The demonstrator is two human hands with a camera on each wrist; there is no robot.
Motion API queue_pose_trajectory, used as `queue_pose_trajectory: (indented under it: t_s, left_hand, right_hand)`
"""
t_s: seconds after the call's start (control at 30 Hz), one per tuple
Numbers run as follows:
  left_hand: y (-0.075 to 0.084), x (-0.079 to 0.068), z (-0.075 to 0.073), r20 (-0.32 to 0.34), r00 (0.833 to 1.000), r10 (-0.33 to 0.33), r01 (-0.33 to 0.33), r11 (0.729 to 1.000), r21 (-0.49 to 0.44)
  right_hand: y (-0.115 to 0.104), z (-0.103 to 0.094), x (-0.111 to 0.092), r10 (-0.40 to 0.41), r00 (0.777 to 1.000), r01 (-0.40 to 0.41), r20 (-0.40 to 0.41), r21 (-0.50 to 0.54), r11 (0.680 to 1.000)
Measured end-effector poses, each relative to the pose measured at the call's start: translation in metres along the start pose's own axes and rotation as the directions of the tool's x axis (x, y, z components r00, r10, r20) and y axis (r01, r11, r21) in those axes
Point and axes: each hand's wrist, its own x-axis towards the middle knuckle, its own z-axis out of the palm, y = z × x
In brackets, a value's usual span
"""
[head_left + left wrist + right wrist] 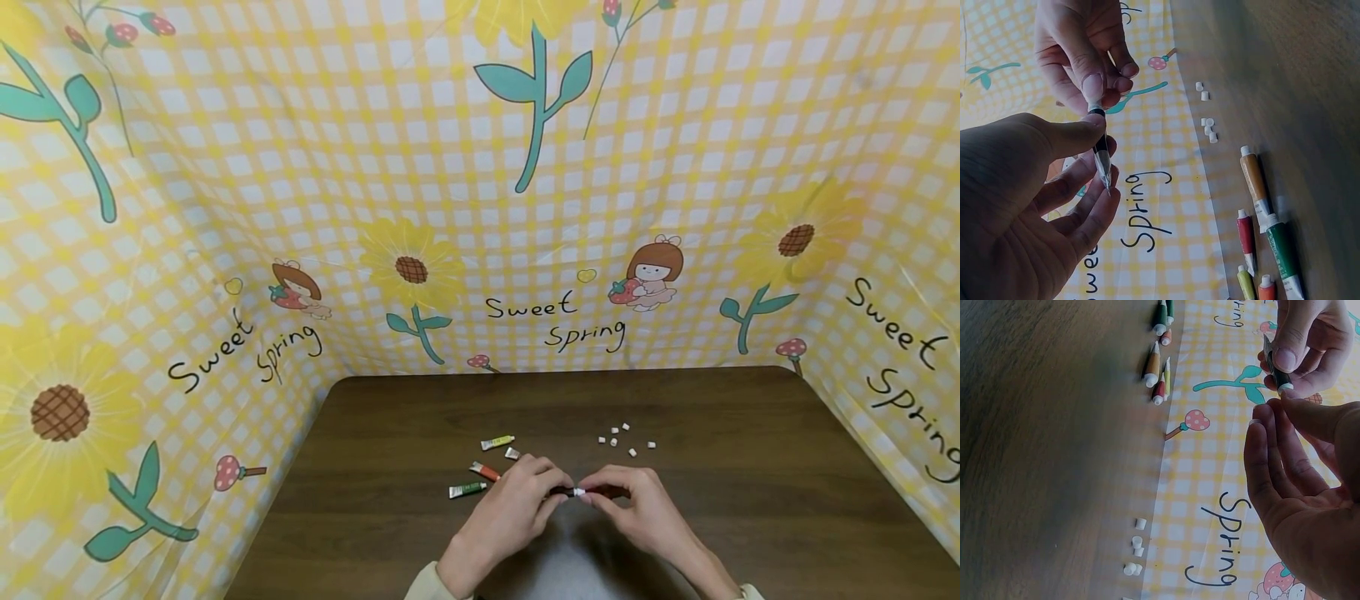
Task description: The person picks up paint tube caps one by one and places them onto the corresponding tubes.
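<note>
Lower centre of frame: left hand (517, 504) pinching slim black-and-silver tube (1101, 152), right hand (647, 504) pinching its white cap (579, 492). Above right hand, 6 small white cylinders (613, 442).

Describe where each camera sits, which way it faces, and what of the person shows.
Head: on the head, facing forward and down at the table; left grip, right grip and sleeves show.
Left wrist: on that wrist, facing the black tube; left grip nearest, right grip opposite.
Right wrist: on that wrist, facing the tube; right grip nearest, left grip opposite.
Both wrist views share the tube and small white pieces.
</note>
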Motion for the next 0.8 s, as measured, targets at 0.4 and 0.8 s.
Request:
queue_pose_trajectory:
  t_s: [0.4, 0.8]
  left_hand:
    - [-0.0004, 0.0011, 0.0013, -0.006, 1.0, 0.012, -0.012, 1.0, 0.004]
    - [0.0007, 0.0013, 0.0024, -0.011, 1.0, 0.022, -0.022, 1.0, -0.009]
  right_hand:
    - [0.0013, -0.0006, -0.0002, 0.107, 0.992, -0.107, 0.063, -0.015, 0.994]
    - [0.0094, 0.0013, -0.0045, 0.135, 0.987, -0.134, 0.082, -0.016, 0.991]
